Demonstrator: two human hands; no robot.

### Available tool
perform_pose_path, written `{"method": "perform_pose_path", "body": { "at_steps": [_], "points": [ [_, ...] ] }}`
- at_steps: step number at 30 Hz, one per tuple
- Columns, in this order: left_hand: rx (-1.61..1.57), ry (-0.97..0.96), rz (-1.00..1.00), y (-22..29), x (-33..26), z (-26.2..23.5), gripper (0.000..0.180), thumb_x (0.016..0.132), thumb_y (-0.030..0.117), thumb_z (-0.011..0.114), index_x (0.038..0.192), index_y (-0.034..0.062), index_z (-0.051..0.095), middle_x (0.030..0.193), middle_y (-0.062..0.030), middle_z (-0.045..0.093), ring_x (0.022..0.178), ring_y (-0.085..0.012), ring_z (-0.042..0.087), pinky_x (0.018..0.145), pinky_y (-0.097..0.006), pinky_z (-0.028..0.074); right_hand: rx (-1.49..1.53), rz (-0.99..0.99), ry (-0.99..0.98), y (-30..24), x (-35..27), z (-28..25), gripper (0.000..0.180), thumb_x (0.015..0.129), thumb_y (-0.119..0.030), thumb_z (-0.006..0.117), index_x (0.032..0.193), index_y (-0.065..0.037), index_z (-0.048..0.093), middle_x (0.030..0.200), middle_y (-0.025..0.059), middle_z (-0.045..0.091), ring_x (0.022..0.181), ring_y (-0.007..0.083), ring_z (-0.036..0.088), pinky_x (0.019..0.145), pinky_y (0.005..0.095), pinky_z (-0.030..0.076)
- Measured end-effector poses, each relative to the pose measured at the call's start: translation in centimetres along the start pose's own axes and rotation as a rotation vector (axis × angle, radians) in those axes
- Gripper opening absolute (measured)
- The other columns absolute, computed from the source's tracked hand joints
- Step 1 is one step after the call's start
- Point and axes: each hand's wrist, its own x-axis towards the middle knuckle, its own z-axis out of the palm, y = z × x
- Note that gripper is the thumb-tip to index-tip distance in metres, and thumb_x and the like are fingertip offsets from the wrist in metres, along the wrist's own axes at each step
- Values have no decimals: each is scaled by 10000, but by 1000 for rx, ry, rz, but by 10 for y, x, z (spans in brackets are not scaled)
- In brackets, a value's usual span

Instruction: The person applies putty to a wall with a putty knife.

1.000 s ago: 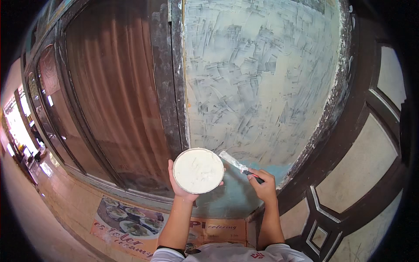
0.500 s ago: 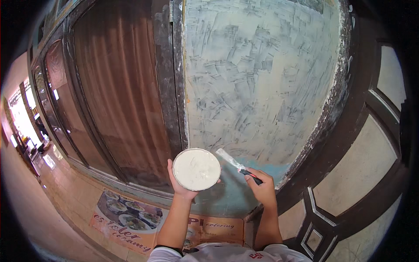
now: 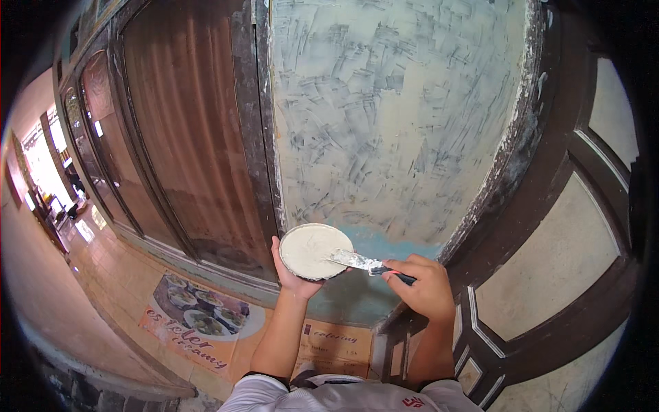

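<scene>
My left hand [image 3: 292,273] holds up a round shallow tin [image 3: 312,250] filled with pale putty, gripping it from below and the left. In my right hand [image 3: 424,287] is a putty knife [image 3: 357,261] with a dark handle; its metal blade, smeared with putty, rests on the right rim of the tin. Straight ahead stands a wall panel [image 3: 398,117] covered in rough, streaky cream putty over blue-green paint, with a bare blue patch [image 3: 388,242] just behind the tin.
A brown door with glass panes [image 3: 185,137] stands left of the panel, and a dark wooden door with pale inset panels [image 3: 570,247] is on the right. A printed banner [image 3: 206,319] lies on the tiled floor below. A bright corridor [image 3: 48,178] runs at far left.
The knife blade has swung down from the wall side onto the tin's right rim. Both hands sit slightly lower and closer together than a second ago.
</scene>
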Motion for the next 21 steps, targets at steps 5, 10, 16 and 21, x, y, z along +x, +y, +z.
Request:
{"method": "perform_pose_path", "body": {
  "at_steps": [5, 10, 16, 21],
  "points": [
    [-10, 55, 2, -23, -9, 3, 961, 912, 841, 392, 1523, 104, 481, 1545, -203, 493, 1355, -505, 493, 1032, -789, 404, 41, 40, -20, 7, -17, -17, 251, 850, -264, 810, 1056, -122, 827, 757, 93, 653, 653, 269, 635, 624, 370, 503],
    [-99, 120, -15, -42, -8, 9, 994, 909, 859, 354, 1522, 87, 485, 1536, -198, 504, 1351, -507, 498, 1016, -807, 399, -14, -123, -79, 18, -22, -29, 240, 836, -164, 819, 1053, -63, 815, 784, 128, 692, 641, 245, 641, 620, 333, 499],
    [-68, -70, -17, -52, -6, 9, 994, 914, 845, 375, 1523, 66, 475, 1543, -234, 492, 1359, -528, 494, 1108, -718, 393, 47, -96, -28, 24, -21, -35, 239, 834, -158, 817, 1051, -59, 809, 769, 110, 666, 644, 253, 640, 624, 346, 507],
    [-49, 39, 22, -58, -6, 12, 1011, 913, 847, 387, 1529, 47, 457, 1543, -263, 487, 1352, -543, 497, 1114, -694, 402, 27, -163, -57, 30, -26, -33, 230, 828, -153, 821, 1035, -53, 809, 778, 111, 676, 642, 261, 645, 615, 343, 508]
  ]
}}
